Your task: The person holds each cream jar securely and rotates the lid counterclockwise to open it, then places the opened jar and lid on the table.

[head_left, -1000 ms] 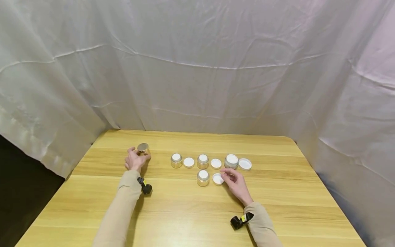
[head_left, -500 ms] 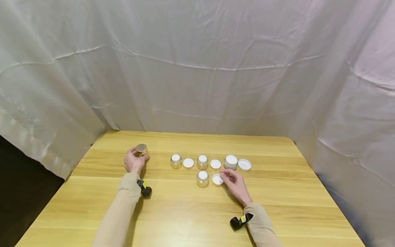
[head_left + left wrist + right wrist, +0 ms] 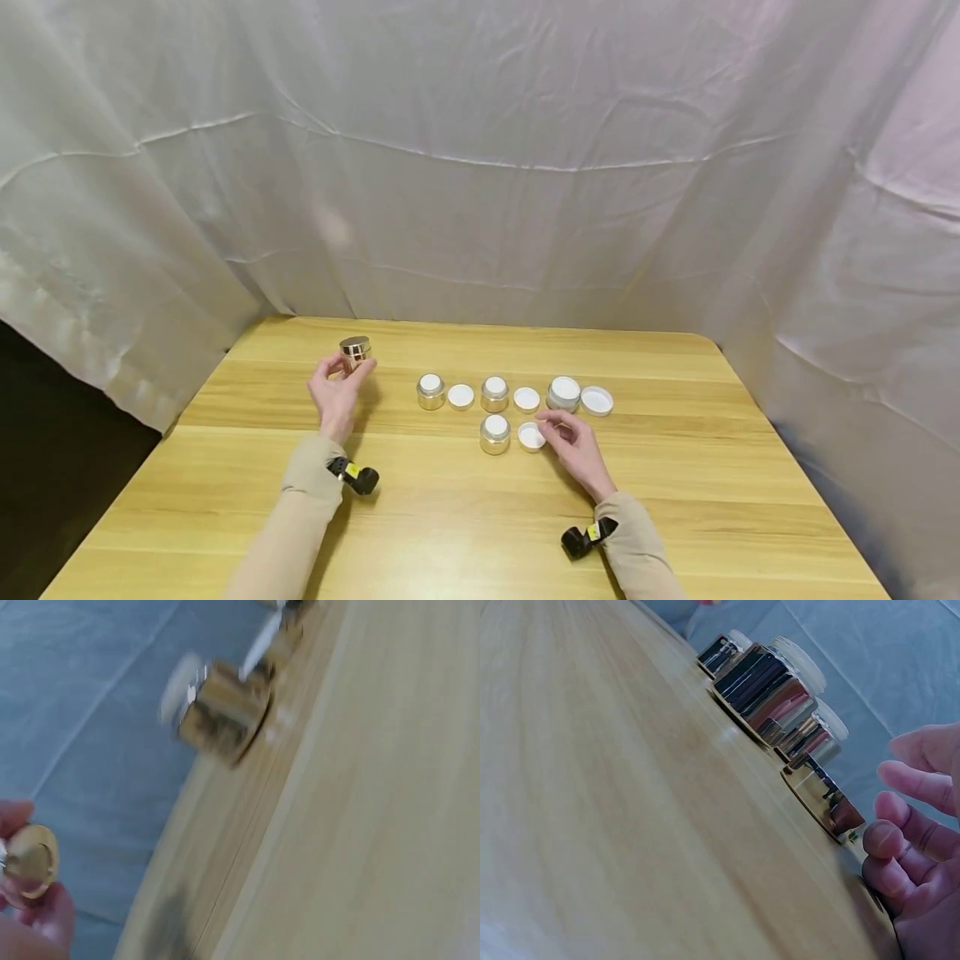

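Observation:
My left hand (image 3: 337, 396) grips a small gold cosmetic jar (image 3: 356, 353) with its lid on, between thumb and fingers, raised over the left part of the table. In the left wrist view the jar's round gold base (image 3: 34, 861) shows between the fingers. My right hand (image 3: 576, 450) rests on the table with loosely bent fingers, holding nothing. Its fingertips are right at an upturned lid (image 3: 531, 437), white inside and gold outside. Left of that lid stands a gold jar (image 3: 494, 442) without its lid, its top white.
Behind, a row holds two gold jars (image 3: 431, 398) (image 3: 495, 400) and a wider silvery jar (image 3: 563, 395), all uncapped. Each has an upturned lid (image 3: 461, 397) (image 3: 527, 399) (image 3: 597, 401) to its right. A grey curtain (image 3: 480, 208) hangs behind the wooden table (image 3: 435, 525).
My left hand has lifted the lidded jar from the tabletop and brought it slightly to the right, tilting it. The right hand stays in place beside the lid.

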The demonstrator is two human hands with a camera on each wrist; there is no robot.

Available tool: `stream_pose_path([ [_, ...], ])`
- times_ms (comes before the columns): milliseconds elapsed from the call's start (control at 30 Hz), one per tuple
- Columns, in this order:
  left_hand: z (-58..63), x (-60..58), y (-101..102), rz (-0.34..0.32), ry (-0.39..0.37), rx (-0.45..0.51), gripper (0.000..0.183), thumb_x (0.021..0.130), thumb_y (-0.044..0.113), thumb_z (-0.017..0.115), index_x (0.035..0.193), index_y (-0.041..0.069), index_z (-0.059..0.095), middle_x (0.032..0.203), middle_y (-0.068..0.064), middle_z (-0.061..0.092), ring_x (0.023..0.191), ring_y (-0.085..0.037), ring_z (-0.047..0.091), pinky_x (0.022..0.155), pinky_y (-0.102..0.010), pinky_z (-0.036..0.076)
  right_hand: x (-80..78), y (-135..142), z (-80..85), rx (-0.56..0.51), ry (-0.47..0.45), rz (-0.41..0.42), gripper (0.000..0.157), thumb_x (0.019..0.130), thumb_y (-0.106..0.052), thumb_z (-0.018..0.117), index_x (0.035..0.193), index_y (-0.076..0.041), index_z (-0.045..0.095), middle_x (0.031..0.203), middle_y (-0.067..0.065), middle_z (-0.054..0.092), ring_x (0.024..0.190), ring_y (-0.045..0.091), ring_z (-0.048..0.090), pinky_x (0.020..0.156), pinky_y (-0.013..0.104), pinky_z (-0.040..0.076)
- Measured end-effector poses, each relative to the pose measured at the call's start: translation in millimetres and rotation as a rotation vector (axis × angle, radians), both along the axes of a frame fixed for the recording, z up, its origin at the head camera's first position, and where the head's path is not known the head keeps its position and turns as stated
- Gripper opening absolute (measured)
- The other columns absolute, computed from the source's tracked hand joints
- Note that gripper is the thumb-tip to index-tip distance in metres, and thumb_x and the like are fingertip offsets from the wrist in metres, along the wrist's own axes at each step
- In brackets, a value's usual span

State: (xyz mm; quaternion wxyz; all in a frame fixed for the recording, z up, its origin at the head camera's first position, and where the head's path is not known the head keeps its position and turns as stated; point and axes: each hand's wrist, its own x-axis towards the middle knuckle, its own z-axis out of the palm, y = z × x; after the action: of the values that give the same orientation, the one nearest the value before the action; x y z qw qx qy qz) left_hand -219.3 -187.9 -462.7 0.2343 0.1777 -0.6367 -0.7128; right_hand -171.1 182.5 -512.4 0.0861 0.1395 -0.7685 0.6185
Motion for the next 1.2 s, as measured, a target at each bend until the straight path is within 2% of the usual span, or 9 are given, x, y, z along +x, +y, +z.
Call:
stream_pose_path([
  [167,5.1,14.2,19.6,-0.11,0.175,0.12,0.045,0.084,0.002,0.078,0.126,0.001,0.061,0.108,0.001,0.051,0.094,-0.006,0.066,0.087,-0.015,0.059,-0.5,0.1,0.1,-0.03,0.001,0.008,0.021,0.095,-0.001,0.064,0.112,0.012,0.066,0.097,0.016,0.064,0.074,0.003,0.059,0.059,0.012,0.047],
  [367,10.9,33.6,45.7,-0.322,0.283,0.274,0.052,0.093,-0.006,0.064,0.142,-0.002,0.05,0.128,-0.008,0.052,0.104,-0.01,0.07,0.1,-0.024,0.057,-2.4,1.8,-0.2,-0.034,-0.029,0.006,0.021,0.097,-0.003,0.063,0.113,0.011,0.065,0.09,-0.004,0.061,0.066,0.002,0.054,0.05,0.011,0.039],
  [467,12.4,40.5,55.1,-0.383,0.275,0.327,0.058,0.093,-0.008,0.062,0.148,-0.003,0.042,0.135,-0.012,0.049,0.105,-0.011,0.07,0.101,-0.024,0.056,-3.2,2.2,-1.0,-0.037,-0.045,0.002,0.022,0.097,-0.003,0.063,0.113,0.01,0.065,0.088,-0.009,0.06,0.063,0.001,0.052,0.048,0.011,0.037],
  [533,12.7,43.2,60.4,-0.4,0.271,0.352,0.056,0.092,-0.009,0.062,0.145,-0.001,0.045,0.134,-0.009,0.048,0.106,-0.011,0.069,0.1,-0.023,0.057,-3.5,2.3,-1.5,-0.039,-0.044,0.003,0.022,0.097,-0.003,0.063,0.114,0.011,0.065,0.087,-0.01,0.06,0.062,0.001,0.051,0.048,0.011,0.037],
  [667,13.6,48.0,71.0,-0.429,0.309,0.417,0.04,0.09,-0.012,0.062,0.125,0.007,0.057,0.127,-0.004,0.051,0.108,-0.013,0.066,0.099,-0.025,0.058,-3.4,2.2,-1.1,-0.05,-0.031,0.009,0.023,0.097,-0.003,0.062,0.114,0.012,0.064,0.087,-0.01,0.06,0.061,0.0,0.05,0.05,0.012,0.039],
  [767,14.5,51.9,79.0,-0.471,0.333,0.457,0.036,0.091,-0.012,0.061,0.116,0.013,0.062,0.128,-0.003,0.053,0.11,-0.015,0.065,0.099,-0.027,0.059,-3.2,2.2,-0.4,-0.063,-0.025,0.009,0.023,0.097,-0.003,0.062,0.115,0.013,0.064,0.086,-0.01,0.06,0.06,0.001,0.049,0.052,0.014,0.041],
  [967,13.3,58.4,92.0,-0.584,0.291,0.435,0.037,0.092,-0.006,0.063,0.118,0.019,0.066,0.129,-0.001,0.06,0.112,-0.015,0.066,0.099,-0.026,0.058,-3.9,2.5,0.3,-0.077,-0.017,0.007,0.024,0.098,-0.004,0.062,0.115,0.013,0.064,0.086,-0.004,0.06,0.061,0.002,0.05,0.053,0.016,0.043],
  [1200,7.2,61.5,103.0,-0.716,0.226,0.399,0.038,0.093,-0.005,0.063,0.12,0.021,0.067,0.127,-0.001,0.066,0.115,-0.016,0.066,0.106,-0.033,0.055,-3.4,1.5,2.1,-0.088,-0.038,0.006,0.027,0.099,-0.006,0.062,0.116,0.014,0.063,0.075,-0.003,0.054,0.058,0.001,0.047,0.046,0.016,0.038],
])
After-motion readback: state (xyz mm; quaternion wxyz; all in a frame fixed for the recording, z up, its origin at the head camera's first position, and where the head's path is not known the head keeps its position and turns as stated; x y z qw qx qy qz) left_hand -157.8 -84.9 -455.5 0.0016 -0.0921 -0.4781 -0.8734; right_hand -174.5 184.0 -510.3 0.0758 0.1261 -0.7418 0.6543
